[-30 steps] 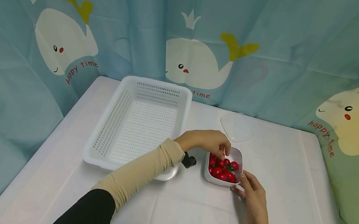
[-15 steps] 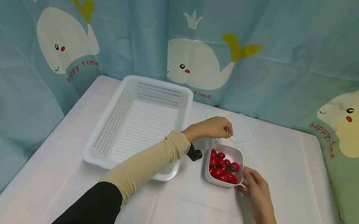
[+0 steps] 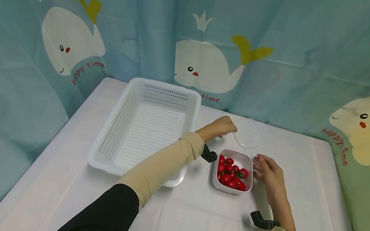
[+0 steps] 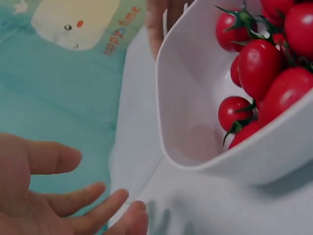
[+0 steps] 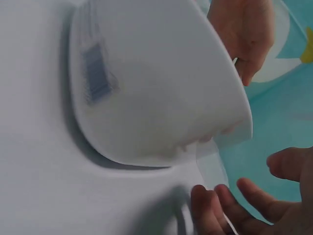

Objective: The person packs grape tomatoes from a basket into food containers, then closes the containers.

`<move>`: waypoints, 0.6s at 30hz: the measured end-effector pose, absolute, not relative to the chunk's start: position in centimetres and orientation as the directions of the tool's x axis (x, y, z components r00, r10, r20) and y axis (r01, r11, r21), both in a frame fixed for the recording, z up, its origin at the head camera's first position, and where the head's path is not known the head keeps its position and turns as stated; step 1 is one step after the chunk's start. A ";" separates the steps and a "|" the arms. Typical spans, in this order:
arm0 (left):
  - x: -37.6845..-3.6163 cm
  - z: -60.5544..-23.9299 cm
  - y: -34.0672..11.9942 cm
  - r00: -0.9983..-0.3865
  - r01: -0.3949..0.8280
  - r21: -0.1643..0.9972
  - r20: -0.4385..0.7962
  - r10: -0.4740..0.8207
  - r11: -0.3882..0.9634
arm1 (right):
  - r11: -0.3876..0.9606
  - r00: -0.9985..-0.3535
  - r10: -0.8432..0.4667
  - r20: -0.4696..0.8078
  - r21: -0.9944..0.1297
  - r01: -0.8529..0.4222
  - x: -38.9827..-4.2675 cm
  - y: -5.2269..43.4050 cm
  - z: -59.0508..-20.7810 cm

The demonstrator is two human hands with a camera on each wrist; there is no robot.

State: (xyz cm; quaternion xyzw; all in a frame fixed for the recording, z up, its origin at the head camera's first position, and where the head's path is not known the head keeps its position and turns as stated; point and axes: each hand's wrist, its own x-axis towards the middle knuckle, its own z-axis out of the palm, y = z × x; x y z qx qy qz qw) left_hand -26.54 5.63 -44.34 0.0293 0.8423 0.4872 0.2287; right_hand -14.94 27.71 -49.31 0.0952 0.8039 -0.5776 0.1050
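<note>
The left hand (image 3: 221, 127), fingers apart and holding nothing, reaches to the clear lid (image 3: 247, 134) lying flat behind the white tub of cherry tomatoes (image 3: 233, 172). The right hand (image 3: 267, 173) hovers loose just beside the tub's right wall, seemingly to steady it. A white perforated basket (image 3: 147, 127) sits left on the tabletop (image 3: 202, 226).

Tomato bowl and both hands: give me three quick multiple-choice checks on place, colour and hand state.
1. Where does the clear lid lie?
A. On the bowl
B. On the table beyond the bowl
C. In the basket

2. What colour are the tomatoes?
A. Red
B. Yellow
C. Green

3. What is the right hand doing?
A. Gripping a tomato
B. Lifting the basket
C. Open beside the bowl

Answers: 1 B, the lid lies flat near the left hand. 2 A, red with green stems. 3 C, its fingers are spread and hold nothing.
</note>
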 end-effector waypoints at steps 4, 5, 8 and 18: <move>-26.6 -44.8 6.0 -0.862 -0.407 0.869 -0.467 0.195 0.281 | 0.322 -0.976 0.028 -0.218 -0.922 0.215 -16.6 27.9 -48.9; -26.6 -44.8 6.0 -0.854 -0.433 0.870 -0.479 0.201 0.235 | 0.326 -0.978 0.028 -0.206 -0.923 0.204 -17.0 27.9 -48.8; -27.6 -46.5 6.4 -0.848 -0.469 0.865 -0.498 0.182 0.179 | 0.349 -0.983 0.039 -0.182 -0.919 0.184 -18.2 28.1 -48.5; -27.0 -46.3 7.4 -0.824 -0.540 0.828 -0.556 0.105 0.148 | 0.491 -0.981 0.106 -0.161 -0.850 0.192 -21.4 29.2 -48.7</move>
